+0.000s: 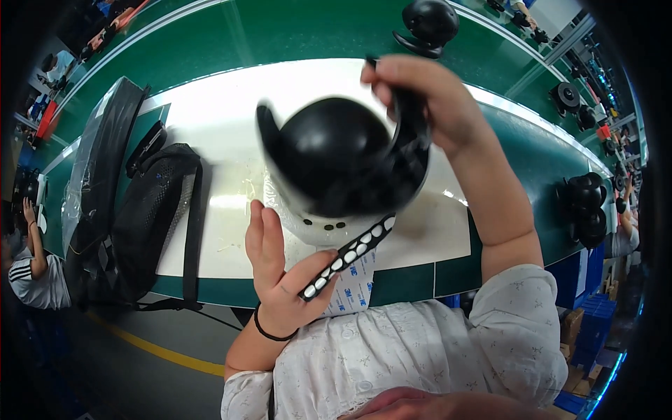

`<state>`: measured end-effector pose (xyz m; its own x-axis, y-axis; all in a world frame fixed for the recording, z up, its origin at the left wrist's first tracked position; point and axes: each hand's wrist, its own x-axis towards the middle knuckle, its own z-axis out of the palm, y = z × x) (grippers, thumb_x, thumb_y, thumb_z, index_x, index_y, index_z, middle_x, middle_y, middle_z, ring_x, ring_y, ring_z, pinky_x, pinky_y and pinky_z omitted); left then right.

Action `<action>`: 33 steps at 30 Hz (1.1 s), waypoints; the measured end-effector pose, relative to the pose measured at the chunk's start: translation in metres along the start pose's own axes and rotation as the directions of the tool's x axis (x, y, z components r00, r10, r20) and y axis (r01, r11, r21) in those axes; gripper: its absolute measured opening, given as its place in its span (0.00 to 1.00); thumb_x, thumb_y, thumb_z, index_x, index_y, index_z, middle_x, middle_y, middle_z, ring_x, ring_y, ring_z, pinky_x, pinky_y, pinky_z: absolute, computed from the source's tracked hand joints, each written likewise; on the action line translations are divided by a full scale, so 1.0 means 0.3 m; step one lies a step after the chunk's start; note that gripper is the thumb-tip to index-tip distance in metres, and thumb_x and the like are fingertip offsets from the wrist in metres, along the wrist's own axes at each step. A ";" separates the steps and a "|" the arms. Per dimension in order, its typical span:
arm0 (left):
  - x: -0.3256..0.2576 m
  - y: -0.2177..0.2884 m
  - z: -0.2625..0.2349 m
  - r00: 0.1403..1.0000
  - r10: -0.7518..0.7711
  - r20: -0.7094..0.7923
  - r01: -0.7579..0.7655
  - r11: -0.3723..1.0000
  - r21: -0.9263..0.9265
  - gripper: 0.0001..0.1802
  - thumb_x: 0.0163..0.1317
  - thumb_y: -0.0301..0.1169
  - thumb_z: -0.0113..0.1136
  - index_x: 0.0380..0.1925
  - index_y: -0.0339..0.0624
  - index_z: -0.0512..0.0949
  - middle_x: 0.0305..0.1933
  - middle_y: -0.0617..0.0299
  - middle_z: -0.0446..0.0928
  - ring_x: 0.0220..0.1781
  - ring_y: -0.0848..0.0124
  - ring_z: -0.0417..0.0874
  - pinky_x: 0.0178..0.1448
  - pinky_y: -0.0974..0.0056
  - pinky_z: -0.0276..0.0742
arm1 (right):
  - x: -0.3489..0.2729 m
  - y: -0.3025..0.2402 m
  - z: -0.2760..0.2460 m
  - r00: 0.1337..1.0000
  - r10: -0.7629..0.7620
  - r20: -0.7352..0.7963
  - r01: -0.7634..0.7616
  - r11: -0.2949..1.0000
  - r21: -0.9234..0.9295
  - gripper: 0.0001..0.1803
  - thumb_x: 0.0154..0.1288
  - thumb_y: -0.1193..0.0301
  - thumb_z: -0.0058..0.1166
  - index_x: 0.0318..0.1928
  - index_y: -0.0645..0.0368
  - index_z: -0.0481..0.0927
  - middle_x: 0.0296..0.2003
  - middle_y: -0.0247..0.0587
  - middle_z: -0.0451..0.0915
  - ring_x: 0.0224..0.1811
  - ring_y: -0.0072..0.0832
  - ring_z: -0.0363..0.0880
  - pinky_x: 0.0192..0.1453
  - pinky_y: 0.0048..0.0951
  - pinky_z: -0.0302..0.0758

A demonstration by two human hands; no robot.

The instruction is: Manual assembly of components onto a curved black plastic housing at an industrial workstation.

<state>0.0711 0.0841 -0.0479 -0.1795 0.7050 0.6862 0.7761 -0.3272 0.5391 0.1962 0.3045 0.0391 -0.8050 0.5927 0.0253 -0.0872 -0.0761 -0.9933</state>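
My right hand [427, 98] grips the rim of a black helmet [336, 157] and holds it up over the white work mat [231, 140]; the helmet is blurred. My left hand [276, 269] is below it, thumb pinching a black strip [348, 257] that carries a row of small white oval pads. A white backing sheet [353, 290] lies at the mat's near edge under the strip. A white round part with dark dots [318, 227] shows beneath the helmet.
A black backpack [150, 210] and a plastic-wrapped dark bundle [98, 161] lie at the left on the green bench [280, 28]. More black helmets sit at the back [428, 24] and the right [584, 203]. Another person [31, 269] sits far left.
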 end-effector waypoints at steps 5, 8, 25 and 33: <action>0.002 -0.013 -0.002 0.999 0.035 0.026 -0.034 0.999 -0.022 0.13 0.34 0.26 0.65 0.27 0.46 0.80 0.64 0.47 0.55 0.65 0.44 0.52 0.60 0.50 0.53 | 0.308 0.020 -0.174 0.864 -0.409 -0.292 0.291 0.881 -0.372 0.12 0.61 0.63 0.49 0.34 0.58 0.79 0.25 0.28 0.77 0.25 0.13 0.72 0.29 0.19 0.69; 0.011 -0.003 -0.003 0.997 0.044 0.065 -0.044 0.999 -0.012 0.14 0.34 0.26 0.64 0.27 0.46 0.79 0.62 0.48 0.59 0.64 0.45 0.55 0.58 0.51 0.56 | 0.479 0.186 -0.178 0.544 -0.780 0.309 0.057 -0.333 -0.941 0.05 0.53 0.67 0.49 0.24 0.50 0.78 0.25 0.33 0.74 0.32 0.31 0.73 0.31 0.30 0.71; 0.029 0.007 -0.008 0.996 -0.004 0.088 0.014 0.994 -0.110 0.15 0.32 0.23 0.66 0.26 0.43 0.76 0.51 0.53 0.71 0.54 0.53 0.68 0.53 0.55 0.63 | 0.254 0.232 -0.643 0.714 -0.365 -0.598 -0.681 -0.160 -0.715 0.19 0.60 0.56 0.44 0.43 0.55 0.74 0.42 0.45 0.75 0.46 0.39 0.74 0.44 0.38 0.73; 0.020 0.005 0.007 0.994 -0.088 0.066 0.107 0.921 -0.374 0.13 0.36 0.19 0.65 0.26 0.38 0.74 0.39 0.54 0.77 0.40 0.58 0.77 0.43 0.61 0.72 | -0.049 -0.066 -0.247 0.827 -0.313 -0.467 0.094 0.896 -0.434 0.13 0.60 0.59 0.48 0.32 0.57 0.74 0.19 0.32 0.74 0.17 0.18 0.70 0.19 0.18 0.64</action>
<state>0.0726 0.0892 -0.0439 -0.2067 0.7712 0.6020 0.4701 -0.4614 0.7524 0.2533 0.3567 0.0501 -0.3646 0.8884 0.2790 0.1008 0.3355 -0.9366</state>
